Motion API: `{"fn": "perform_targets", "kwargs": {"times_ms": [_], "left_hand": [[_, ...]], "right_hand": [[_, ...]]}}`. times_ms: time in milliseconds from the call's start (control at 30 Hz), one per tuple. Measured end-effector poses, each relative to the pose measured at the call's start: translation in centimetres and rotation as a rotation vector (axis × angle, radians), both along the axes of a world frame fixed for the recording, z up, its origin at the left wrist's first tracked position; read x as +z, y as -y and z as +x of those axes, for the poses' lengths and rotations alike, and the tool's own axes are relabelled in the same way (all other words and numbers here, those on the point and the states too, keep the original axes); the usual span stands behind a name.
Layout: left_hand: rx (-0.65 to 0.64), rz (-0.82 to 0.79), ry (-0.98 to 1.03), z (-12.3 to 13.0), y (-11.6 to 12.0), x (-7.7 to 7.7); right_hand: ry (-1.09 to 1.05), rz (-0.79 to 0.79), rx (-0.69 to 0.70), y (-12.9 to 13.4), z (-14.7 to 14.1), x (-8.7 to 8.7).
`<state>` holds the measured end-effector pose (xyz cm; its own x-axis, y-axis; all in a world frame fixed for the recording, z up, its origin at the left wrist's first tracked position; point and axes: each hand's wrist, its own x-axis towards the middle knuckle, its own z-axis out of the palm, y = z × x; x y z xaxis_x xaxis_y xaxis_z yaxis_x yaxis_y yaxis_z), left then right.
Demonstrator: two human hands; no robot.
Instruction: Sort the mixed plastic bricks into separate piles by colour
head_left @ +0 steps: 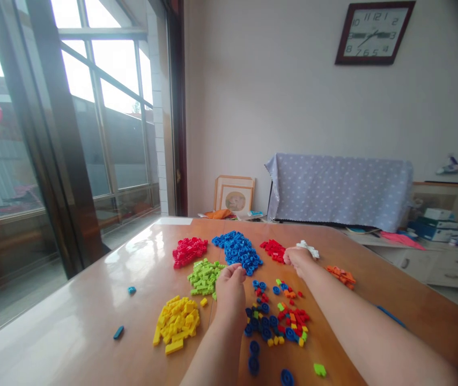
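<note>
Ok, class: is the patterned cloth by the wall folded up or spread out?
Spread out: the cloth hangs wide, its pattern showing from one side to the other.

Cloth (339, 187) lt. blue w/ white dots; tabletop (104, 300) brn.

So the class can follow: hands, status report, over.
Left hand beside blue plastic pile. Right hand between red plastic pile and white plastic pieces. Grips unclear. Loose mixed-colour plastic pieces lie nearer the camera.

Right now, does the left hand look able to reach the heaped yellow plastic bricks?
Probably yes: the yellow heap lies close to the left hand, with only brown tabletop and one small loose yellow brick between them.
</note>
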<state>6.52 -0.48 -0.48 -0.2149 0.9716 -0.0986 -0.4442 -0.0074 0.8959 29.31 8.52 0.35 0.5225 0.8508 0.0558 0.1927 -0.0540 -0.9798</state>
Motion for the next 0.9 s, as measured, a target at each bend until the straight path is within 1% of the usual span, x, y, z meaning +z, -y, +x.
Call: {"fn": "perform_targets", "kwargs": {"times_ms": [133, 267, 400, 567, 633, 700, 800, 900], "left_hand": [[0.001, -0.002, -0.002, -0.1, 0.0, 0.0], [-0.002, 0.006, 0.0, 0.0, 0.1, 0.1], [-0.001, 0.015, -0.038, 0.2, 0.4, 0.4], [-0.016, 0.025, -0.088, 0.3, 0.8, 0.8], [-0.023, 0.033, -0.112, 0.4, 0.7, 0.8], [-0.038, 0.047, -0.14, 0.4, 0.6, 0.7], [-0.062, 0.074, -0.19, 0.4, 0.5, 0.4], [-0.069, 0.097, -0.259, 0.3, 0.6, 0.3]], "right_hand": [[-0.128, 0.0, -0.061, -0.9, 0.4, -0.2], [-0.204, 0.03, -0.083, -0.2, 0.8, -0.4], [-0.243, 0.056, -0.041, 2.5, 0.8, 0.0], [-0.268, 0.05, 0.066, 7.2, 0.7, 1.8], [-0.238, 0.062, 0.129, 9.0, 0.5, 2.4], [-0.177, 0.061, 0.161, 10.5, 0.3, 2.8], [-0.063, 0.01, 0.215, 12.1, 0.1, 2.4], [0.084, -0.09, 0.333, 12.9, 0.3, 1.5]]}}
